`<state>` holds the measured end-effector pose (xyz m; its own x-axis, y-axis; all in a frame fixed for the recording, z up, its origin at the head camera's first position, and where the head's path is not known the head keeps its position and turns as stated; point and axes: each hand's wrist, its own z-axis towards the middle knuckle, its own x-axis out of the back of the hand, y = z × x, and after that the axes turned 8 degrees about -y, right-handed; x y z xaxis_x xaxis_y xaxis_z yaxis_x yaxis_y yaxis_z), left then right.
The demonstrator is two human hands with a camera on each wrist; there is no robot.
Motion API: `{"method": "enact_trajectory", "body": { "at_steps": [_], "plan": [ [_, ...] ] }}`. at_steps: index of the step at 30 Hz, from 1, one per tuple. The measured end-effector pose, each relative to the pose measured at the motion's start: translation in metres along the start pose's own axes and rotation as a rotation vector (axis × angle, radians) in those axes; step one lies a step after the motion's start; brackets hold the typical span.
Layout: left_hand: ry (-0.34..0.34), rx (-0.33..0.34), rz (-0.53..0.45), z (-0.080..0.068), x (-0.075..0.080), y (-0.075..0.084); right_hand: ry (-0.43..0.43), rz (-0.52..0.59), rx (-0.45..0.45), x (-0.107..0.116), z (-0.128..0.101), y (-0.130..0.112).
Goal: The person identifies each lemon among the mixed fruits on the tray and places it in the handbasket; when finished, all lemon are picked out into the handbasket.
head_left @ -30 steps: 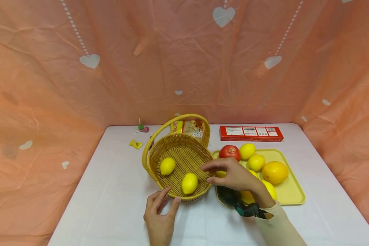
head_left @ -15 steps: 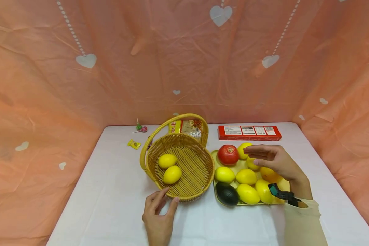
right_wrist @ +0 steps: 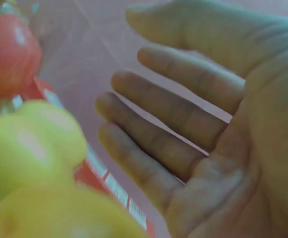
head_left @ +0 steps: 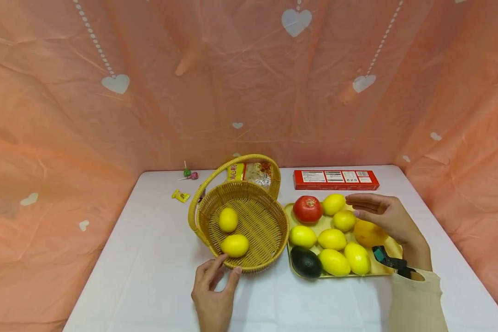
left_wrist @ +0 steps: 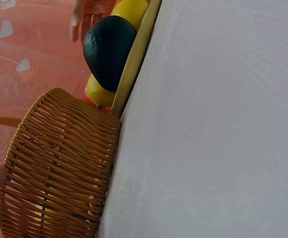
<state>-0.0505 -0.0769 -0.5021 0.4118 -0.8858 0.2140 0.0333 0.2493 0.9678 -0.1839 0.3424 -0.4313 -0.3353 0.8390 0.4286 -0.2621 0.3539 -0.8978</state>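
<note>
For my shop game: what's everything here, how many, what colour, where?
table: one, white, in front
curtain: one, peach, around table
basket: one, tan, mid table
tray: one, yellow, beside basket
lemony fruits: eight, yellow, two in basket, six on tray
other fruits: three, red, orange, blackish, on tray
box: one, red, behind tray
packet: one, multicoloured, behind basket
lollipops: two, green, pink, far left
sweet: one, yellow, by lollipops
unclear bit: one, purple, behind basket
wristband: one, dark, right wrist
sleeve: one, beige, right arm
left hand: one, at basket
right hand: one, over tray
</note>
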Motion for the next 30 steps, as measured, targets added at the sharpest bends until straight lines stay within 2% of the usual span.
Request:
{"method": "enact_trajectory", "body": {
  "at_steps": [3, 5, 8, 11, 15, 21, 26, 30],
  "plan": [
    [0.002, -0.003, 0.017, 0.000, 0.000, -0.002, -0.126, 0.069, 0.074, 0.001, 0.001, -0.002],
    [0.001, -0.005, 0.024, 0.000, 0.000, -0.002, -0.246, 0.132, 0.076, 0.001, 0.002, -0.003],
    [-0.001, -0.003, 0.027, 0.000, 0.000, -0.002, -0.398, 0.198, -0.006, 0.001, 0.002, -0.006],
    [-0.004, 0.002, 0.020, 0.000, 0.000, -0.002, -0.445, 0.186, -0.101, 0.003, -0.001, -0.010],
    [-0.005, -0.003, 0.007, 0.000, 0.000, -0.001, -0.394, 0.090, -0.136, 0.009, -0.010, -0.016],
    [-0.002, -0.016, 0.004, 0.000, 0.000, -0.003, -0.190, -0.107, -0.175, 0.019, -0.022, -0.021],
    [-0.001, -0.017, 0.010, 0.000, 0.000, -0.003, -0.050, -0.318, -0.188, 0.012, -0.013, -0.020],
    [-0.003, -0.020, -0.014, 0.000, -0.001, -0.001, 0.003, -0.463, -0.198, 0.002, -0.001, -0.017]
  ]
}}
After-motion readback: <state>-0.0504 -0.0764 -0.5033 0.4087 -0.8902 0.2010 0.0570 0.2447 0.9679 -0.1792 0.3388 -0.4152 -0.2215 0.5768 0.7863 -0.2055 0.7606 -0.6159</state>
